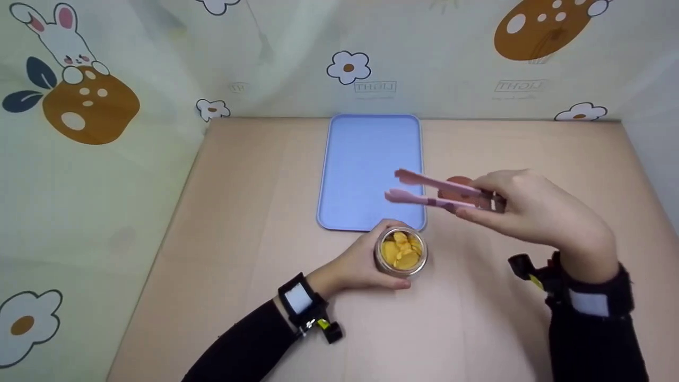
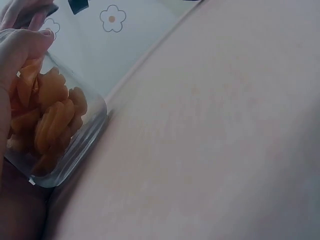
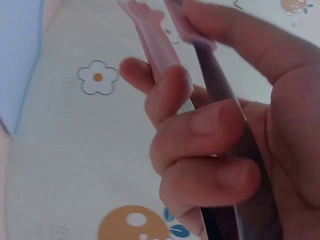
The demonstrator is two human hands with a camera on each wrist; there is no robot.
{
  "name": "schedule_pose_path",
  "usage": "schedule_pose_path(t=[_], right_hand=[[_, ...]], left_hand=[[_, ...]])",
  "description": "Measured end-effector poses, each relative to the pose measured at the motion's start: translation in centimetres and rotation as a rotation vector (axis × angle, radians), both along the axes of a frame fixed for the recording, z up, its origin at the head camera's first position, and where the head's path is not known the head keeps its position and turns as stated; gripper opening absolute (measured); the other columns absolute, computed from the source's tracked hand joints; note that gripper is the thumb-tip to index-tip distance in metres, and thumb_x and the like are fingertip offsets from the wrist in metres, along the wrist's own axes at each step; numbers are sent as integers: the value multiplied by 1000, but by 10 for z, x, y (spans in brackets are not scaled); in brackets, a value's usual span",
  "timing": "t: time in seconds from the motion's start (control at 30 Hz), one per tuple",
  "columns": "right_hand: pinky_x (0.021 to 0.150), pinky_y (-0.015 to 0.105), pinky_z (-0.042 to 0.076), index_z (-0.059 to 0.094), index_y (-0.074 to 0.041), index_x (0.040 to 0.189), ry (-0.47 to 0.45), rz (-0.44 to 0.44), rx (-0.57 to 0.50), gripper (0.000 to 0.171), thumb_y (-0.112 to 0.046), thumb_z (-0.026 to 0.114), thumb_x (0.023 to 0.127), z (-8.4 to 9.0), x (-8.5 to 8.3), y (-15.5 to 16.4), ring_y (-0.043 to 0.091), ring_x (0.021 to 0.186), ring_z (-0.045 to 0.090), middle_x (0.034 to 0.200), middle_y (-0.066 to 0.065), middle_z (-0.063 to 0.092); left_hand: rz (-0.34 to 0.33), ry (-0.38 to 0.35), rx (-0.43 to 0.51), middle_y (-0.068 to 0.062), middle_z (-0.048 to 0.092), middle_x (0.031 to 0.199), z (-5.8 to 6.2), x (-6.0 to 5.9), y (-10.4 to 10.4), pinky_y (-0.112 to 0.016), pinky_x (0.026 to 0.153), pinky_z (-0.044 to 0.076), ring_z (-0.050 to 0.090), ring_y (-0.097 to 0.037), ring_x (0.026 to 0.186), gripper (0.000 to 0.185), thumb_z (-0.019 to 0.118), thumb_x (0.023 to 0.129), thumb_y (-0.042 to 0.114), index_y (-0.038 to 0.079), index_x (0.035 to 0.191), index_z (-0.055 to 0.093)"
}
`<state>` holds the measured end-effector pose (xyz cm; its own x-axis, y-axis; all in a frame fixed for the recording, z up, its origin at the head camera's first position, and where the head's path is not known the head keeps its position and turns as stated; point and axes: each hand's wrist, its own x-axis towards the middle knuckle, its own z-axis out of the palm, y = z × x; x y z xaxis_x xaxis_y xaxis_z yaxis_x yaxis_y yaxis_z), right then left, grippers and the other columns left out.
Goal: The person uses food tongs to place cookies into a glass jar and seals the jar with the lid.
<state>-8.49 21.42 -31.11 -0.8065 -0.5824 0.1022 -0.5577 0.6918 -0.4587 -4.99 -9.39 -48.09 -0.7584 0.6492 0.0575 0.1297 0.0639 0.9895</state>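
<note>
Low centre of the frame, the left hand (image 1: 356, 265) wraps its grip round a small clear glass jar (image 1: 401, 251) of orange-yellow slices standing on the beige worktop (image 1: 254, 223). Right of it, the right hand (image 1: 536, 209) pinches pink-tipped tongs (image 1: 429, 192), tips apart, over the pale blue rectangular tray (image 1: 366, 159); a reddish object behind them, perhaps a lid, is mostly hidden.

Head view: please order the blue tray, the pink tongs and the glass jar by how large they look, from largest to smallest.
1. blue tray: clearly largest.
2. pink tongs: long but thin, partly hidden in the right hand, and raised nearer the camera, so less sure.
3. glass jar: smallest, gripped by the left hand.
</note>
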Motion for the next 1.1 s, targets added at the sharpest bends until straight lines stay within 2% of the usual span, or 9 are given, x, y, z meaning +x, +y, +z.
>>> schedule_pose_path(t=[0.13,0.27,0.43,0.57,0.67,0.87,1.1], right_hand=[[60,30,48,78,-10,111,-79,-67,-3,33,-41,81,101,-17,-17,-10,13,69,56,79,-5,64],[66,36,52,74,-3,110,-131,-124,-36,32,-35,75,105,-42,-34,-23,18,74,61,84,3,68],[66,40,52,71,5,117,-128,-189,-69,35,-27,76,105,-81,-47,-43,27,76,60,88,12,67],[76,47,57,63,8,138,-138,-221,-73,48,-23,76,104,-107,-52,-56,33,87,64,100,19,69],[83,50,59,57,8,146,-145,-205,-90,52,-19,74,104,-120,-54,-62,34,94,67,108,21,70],[88,52,60,62,11,134,-137,-183,-129,42,-12,76,102,-130,-53,-66,37,101,67,115,25,68],[78,47,58,70,4,128,-135,-218,-30,41,-23,82,99,-127,-52,-67,32,91,65,103,18,68]], left_hand=[[-4,-14,8,6,61,147,1,0,0,-37,125,41,58,-13,136,98,102,75,20,19,153,45],[-10,-30,20,5,61,147,1,1,0,-38,124,42,58,-14,137,98,102,75,19,18,154,44],[-14,-29,23,4,61,147,1,1,1,-37,124,43,59,-14,136,98,102,75,17,17,154,44],[-12,-13,19,5,62,145,2,1,1,-37,123,43,60,-13,134,97,102,75,17,16,154,45],[-9,-5,19,6,62,145,1,1,1,-36,123,43,60,-13,134,97,102,75,17,16,153,45],[-12,-9,17,6,62,145,0,0,0,-36,124,42,59,-13,135,97,102,75,17,17,154,45],[-11,-21,15,5,61,146,0,-1,0,-37,124,42,59,-13,136,97,102,76,20,18,154,45]])
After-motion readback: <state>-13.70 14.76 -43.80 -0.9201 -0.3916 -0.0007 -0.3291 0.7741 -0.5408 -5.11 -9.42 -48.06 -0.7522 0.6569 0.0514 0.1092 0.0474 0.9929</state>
